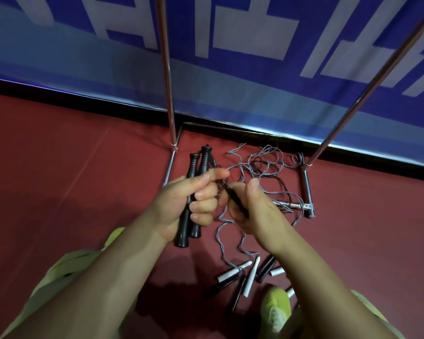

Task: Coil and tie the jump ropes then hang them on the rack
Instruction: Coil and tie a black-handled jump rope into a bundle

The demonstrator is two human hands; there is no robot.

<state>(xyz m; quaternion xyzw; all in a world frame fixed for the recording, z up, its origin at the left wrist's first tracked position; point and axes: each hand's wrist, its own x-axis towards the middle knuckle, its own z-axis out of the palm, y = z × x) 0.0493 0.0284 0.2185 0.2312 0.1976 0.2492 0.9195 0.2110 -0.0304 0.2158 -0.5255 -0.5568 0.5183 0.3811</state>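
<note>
Left hand point(181, 204) clamps both stiff handles point(194, 192); right hand point(250, 209) pinches limp black cord point(233, 199) at 3 o'clock: light, springy, best held by the handles.

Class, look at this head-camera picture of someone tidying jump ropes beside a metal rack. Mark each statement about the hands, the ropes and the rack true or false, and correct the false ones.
1. The left hand grips two black handles together. True.
2. The right hand is empty and flat on the floor. False: it is raised and its fingers curl round a bundle of black rope.
3. Loose grey rope lies tangled on the red floor between the rack's legs. True.
4. A coiled rope already hangs on the rack. False: none shows on the visible poles.
5. White handles lie on the floor near the person's green shoe. True.
</note>
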